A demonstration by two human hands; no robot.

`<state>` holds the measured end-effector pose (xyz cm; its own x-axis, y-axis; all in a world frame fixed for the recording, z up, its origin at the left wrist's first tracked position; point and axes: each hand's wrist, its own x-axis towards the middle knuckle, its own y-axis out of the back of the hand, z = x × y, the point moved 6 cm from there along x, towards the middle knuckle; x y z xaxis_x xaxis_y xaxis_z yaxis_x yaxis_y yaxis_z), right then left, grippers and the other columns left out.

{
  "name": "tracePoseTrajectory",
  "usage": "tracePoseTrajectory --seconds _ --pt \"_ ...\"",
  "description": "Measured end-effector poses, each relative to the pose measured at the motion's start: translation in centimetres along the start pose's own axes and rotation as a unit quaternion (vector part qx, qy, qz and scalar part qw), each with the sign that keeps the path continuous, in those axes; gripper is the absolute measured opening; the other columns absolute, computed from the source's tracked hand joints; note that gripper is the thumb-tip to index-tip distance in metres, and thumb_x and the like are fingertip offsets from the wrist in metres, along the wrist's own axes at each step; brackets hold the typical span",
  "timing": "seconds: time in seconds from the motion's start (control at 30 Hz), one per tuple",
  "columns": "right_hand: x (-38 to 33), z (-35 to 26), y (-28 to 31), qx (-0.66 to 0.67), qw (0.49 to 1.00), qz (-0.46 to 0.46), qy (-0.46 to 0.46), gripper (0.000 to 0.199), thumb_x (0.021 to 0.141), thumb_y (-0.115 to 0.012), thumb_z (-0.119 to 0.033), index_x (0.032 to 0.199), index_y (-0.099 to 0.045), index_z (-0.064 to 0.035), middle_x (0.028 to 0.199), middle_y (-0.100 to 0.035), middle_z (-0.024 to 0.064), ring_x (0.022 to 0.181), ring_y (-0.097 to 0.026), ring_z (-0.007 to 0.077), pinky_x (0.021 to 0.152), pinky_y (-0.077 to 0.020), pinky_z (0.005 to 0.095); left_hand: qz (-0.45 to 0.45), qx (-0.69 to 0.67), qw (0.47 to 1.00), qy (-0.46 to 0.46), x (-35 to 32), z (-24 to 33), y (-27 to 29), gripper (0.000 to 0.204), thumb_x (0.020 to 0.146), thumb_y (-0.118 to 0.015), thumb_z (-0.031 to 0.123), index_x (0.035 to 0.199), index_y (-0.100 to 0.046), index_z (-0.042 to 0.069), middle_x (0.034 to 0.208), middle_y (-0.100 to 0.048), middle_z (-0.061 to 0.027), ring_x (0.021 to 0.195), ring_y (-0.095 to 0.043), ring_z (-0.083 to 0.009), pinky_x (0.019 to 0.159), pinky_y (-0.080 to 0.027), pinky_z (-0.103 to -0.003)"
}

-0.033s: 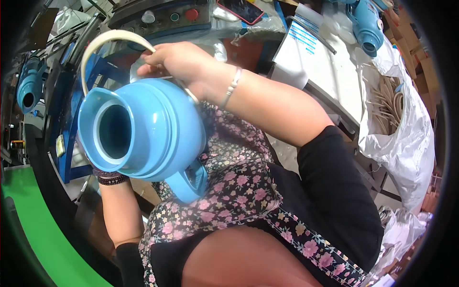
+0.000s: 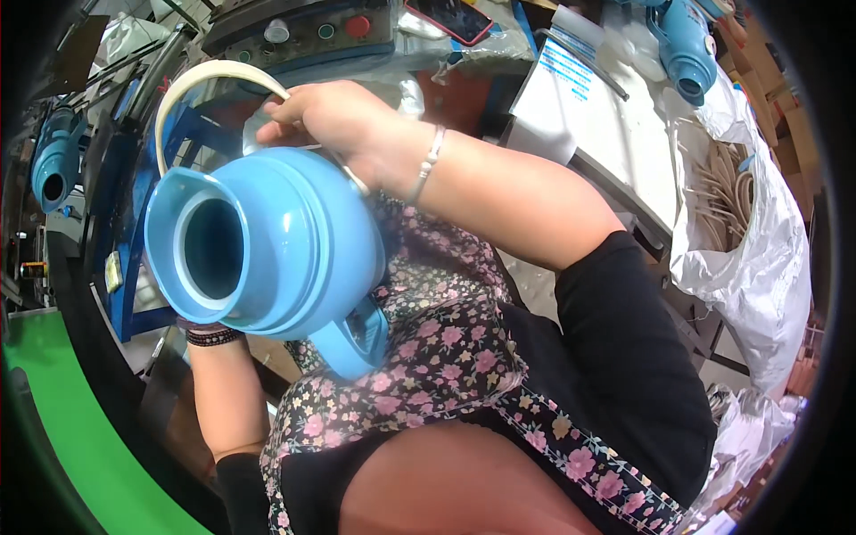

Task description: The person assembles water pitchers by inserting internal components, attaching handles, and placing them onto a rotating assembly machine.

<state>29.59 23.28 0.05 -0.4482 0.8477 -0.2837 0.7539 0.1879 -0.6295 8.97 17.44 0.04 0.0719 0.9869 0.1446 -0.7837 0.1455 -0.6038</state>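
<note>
A light-blue plastic thermos jug lies tilted in front of my apron, its wide spouted mouth turned to the left. Through the opening the inside looks dark, with a white ring around it. A blue side grip sticks out below the body. My right hand is closed on a cream curved carrying handle, which arches over the jug's far side. My left forearm, with a dark bracelet at the wrist, reaches up behind the mouth. The jug hides the left hand's fingers.
Similar blue jugs stand at the far left and far right. A white sack on the right holds several cream strips. At the back are a control panel with buttons and a phone. A green surface lies left.
The cream handle and my right hand have shifted down very slightly. The jug stays nearly where it was.
</note>
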Motion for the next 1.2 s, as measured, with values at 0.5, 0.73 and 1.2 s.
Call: tracePoseTrajectory --seconds 0.5,0.73,1.2 --pt "-10.3 -7.5 -2.0 -0.427 0.767 -0.038 0.477 0.084 0.062 -0.079 -0.028 0.134 -0.041 -0.0055 0.114 -0.053 0.0177 0.107 -0.051 0.0362 0.094 -0.0429 0.0435 0.162 0.579 0.797 0.051 -1.9 0.5 2.2 0.050 0.092 -0.056 0.028 0.131 -0.047 -0.002 0.121 -0.057 -0.0150 0.109 -0.054 -0.0270 0.087 -0.047 -0.040" --pt "-26.0 -15.2 29.2 0.106 0.806 0.201 0.546 0.065 0.085 -0.061 -0.043 0.139 -0.039 -0.0127 0.135 -0.049 0.0129 0.122 -0.050 0.0291 0.099 -0.0458 0.0480 0.173 0.343 0.920 0.085 1.0 -3.1 6.5 0.050 0.095 -0.052 0.030 0.137 -0.043 0.004 0.134 -0.049 -0.0114 0.122 -0.047 -0.0242 0.100 -0.038 -0.035" --pt "-47.6 -29.6 55.0 0.057 0.660 0.508 0.551 0.058 0.091 -0.060 -0.036 0.130 -0.036 0.0001 0.129 -0.043 0.0107 0.112 -0.051 0.0255 0.088 -0.0497 0.0343 0.217 0.360 0.907 0.020 -3.9 -6.6 1.3 0.040 0.089 -0.059 0.022 0.124 -0.054 0.003 0.107 -0.061 -0.0071 0.097 -0.055 -0.0179 0.087 -0.043 -0.030"
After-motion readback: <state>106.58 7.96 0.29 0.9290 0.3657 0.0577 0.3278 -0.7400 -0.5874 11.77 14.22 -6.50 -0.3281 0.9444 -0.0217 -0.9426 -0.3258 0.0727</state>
